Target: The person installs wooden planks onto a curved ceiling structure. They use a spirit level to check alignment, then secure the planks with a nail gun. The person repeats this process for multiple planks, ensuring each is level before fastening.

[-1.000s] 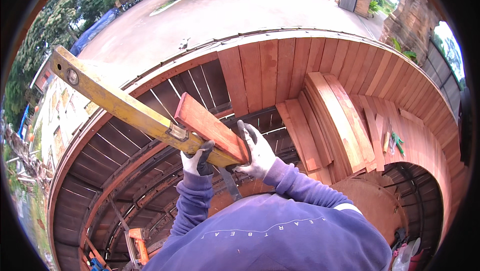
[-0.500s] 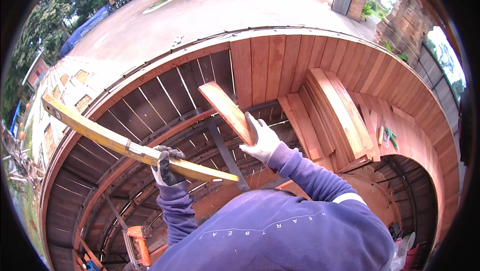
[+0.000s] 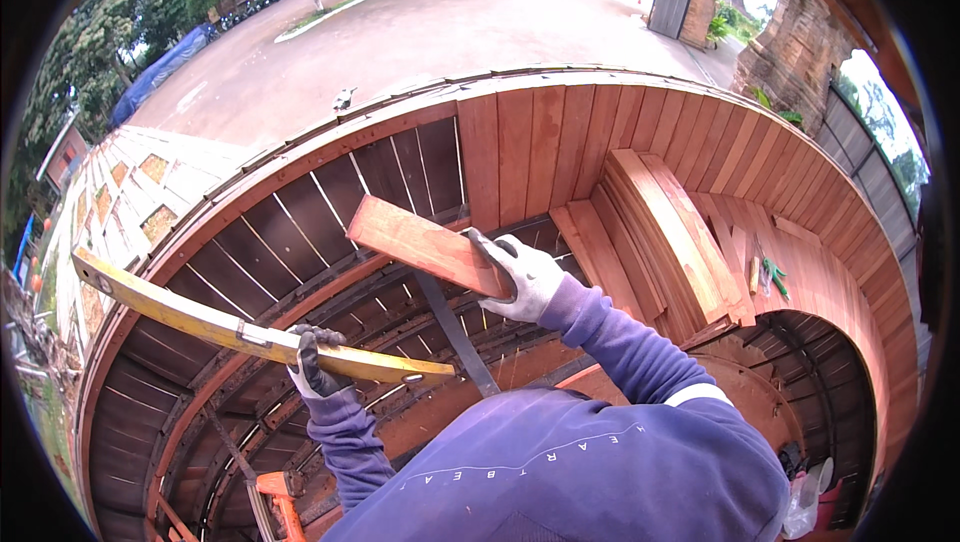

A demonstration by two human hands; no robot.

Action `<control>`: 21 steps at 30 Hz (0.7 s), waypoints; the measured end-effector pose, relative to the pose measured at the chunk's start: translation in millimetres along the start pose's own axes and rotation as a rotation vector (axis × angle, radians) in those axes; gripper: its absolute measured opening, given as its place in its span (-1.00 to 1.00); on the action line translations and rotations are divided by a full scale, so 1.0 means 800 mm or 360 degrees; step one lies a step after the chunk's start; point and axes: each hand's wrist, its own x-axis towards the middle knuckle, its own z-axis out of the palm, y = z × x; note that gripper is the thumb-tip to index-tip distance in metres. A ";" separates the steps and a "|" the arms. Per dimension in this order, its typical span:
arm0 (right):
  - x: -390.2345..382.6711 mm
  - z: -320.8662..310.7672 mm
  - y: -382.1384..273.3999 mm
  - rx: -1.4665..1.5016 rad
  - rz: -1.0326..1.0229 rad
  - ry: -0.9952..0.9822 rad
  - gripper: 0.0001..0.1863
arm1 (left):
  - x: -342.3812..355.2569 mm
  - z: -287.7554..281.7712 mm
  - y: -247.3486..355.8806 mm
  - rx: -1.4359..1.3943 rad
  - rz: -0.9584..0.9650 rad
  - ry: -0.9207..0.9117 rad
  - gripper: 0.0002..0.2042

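Note:
My left hand (image 3: 316,362), in a grey and white work glove, is closed around a long yellow spirit level (image 3: 190,310). The level slants from the upper left down toward my chest. In its matching glove, my right hand (image 3: 522,274) grips one end of a short reddish wooden board (image 3: 425,244), whose free end points up and left. The board is held above the frame, close to the bare dark slats (image 3: 300,204) of the curved wall. To its right, vertical reddish planks (image 3: 530,147) line the wall.
A stack of wooden boards (image 3: 660,227) leans right of my right hand. Green-handled pliers (image 3: 775,280) lie on a wooden surface beyond it. An orange power tool (image 3: 282,502) sits at the lower left. A dark metal bar (image 3: 455,332) crosses below the board.
The board in my right hand has swung to the left and lies flatter. The level has shifted slightly left and down with my left hand.

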 end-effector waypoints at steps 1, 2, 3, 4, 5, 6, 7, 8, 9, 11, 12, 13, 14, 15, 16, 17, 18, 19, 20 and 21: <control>0.000 -0.001 0.007 -0.0021 -0.0066 0.0021 -0.03 | 0.000 0.002 0.001 0.0004 0.0002 0.0005 -0.79; 0.001 0.013 0.032 0.0040 0.0228 0.0225 -0.04 | 0.001 0.006 -0.002 0.0006 -0.0018 -0.0006 -0.79; 0.000 0.030 0.058 0.0102 0.0521 0.0423 -0.04 | 0.000 0.015 -0.005 0.0053 -0.0010 0.0029 -0.79; 0.010 0.025 0.062 -0.0024 0.0632 0.0460 -0.03 | 0.001 0.014 -0.004 0.0001 -0.0008 0.0000 -0.80; 0.007 0.025 0.057 -0.0078 0.0637 0.0399 -0.01 | 0.001 0.013 -0.002 -0.0052 -0.0007 -0.0030 -0.80; 0.003 0.025 0.050 -0.0023 0.0593 0.0273 -0.01 | 0.001 0.014 -0.002 -0.0053 0.0010 -0.0029 -0.81; -0.005 0.028 0.037 0.0042 0.0563 0.0133 -0.02 | -0.004 0.012 0.000 -0.0041 0.0009 -0.0019 -0.81; -0.014 0.036 0.030 -0.0025 0.0365 0.0095 -0.01 | -0.003 0.012 -0.001 0.0021 0.0032 -0.0038 -0.80; -0.018 0.042 0.023 -0.0006 0.0373 -0.0143 -0.04 | -0.005 0.011 -0.001 0.0063 0.0035 -0.0029 -0.80; -0.035 0.069 0.029 0.0002 0.0170 -0.0283 -0.04 | -0.004 0.022 0.003 0.0138 0.0034 -0.0031 -0.80; -0.043 0.076 0.033 -0.0003 0.0087 -0.0396 -0.04 | -0.003 0.021 0.001 0.0108 0.0028 -0.0043 -0.80; -0.046 0.080 0.038 -0.0005 -0.0017 -0.0504 -0.04 | -0.001 0.021 0.002 0.0100 0.0025 -0.0052 -0.80; -0.049 0.089 0.048 -0.0089 -0.0080 -0.0601 -0.04 | -0.002 0.021 0.003 0.0089 0.0021 -0.0060 -0.80; -0.051 0.098 0.063 -0.0016 0.0268 -0.0458 -0.03 | -0.002 0.021 0.004 0.0076 0.0015 -0.0069 -0.80; -0.053 0.109 0.079 0.0061 0.0613 -0.0318 -0.02 | -0.003 0.019 0.005 0.0058 0.0010 -0.0077 -0.80; -0.055 0.115 0.093 0.0134 0.0962 -0.0169 -0.02 | -0.001 0.018 0.006 0.0035 0.0001 -0.0093 -0.80; -0.055 0.118 0.110 0.0142 0.1075 -0.0175 -0.01 | 0.000 0.018 0.006 0.0012 -0.0009 -0.0110 -0.80; -0.056 0.126 0.112 -0.0050 0.1008 -0.0180 -0.02 | 0.004 0.021 0.002 0.0011 -0.0002 -0.0103 -0.80; -0.050 0.111 0.088 -0.0010 0.1016 -0.0310 -0.01 | 0.000 0.019 0.004 0.0025 0.0004 -0.0073 -0.80; -0.044 0.094 0.064 0.0030 0.1023 -0.0440 -0.01 | -0.003 0.017 0.006 0.0039 0.0010 -0.0043 -0.81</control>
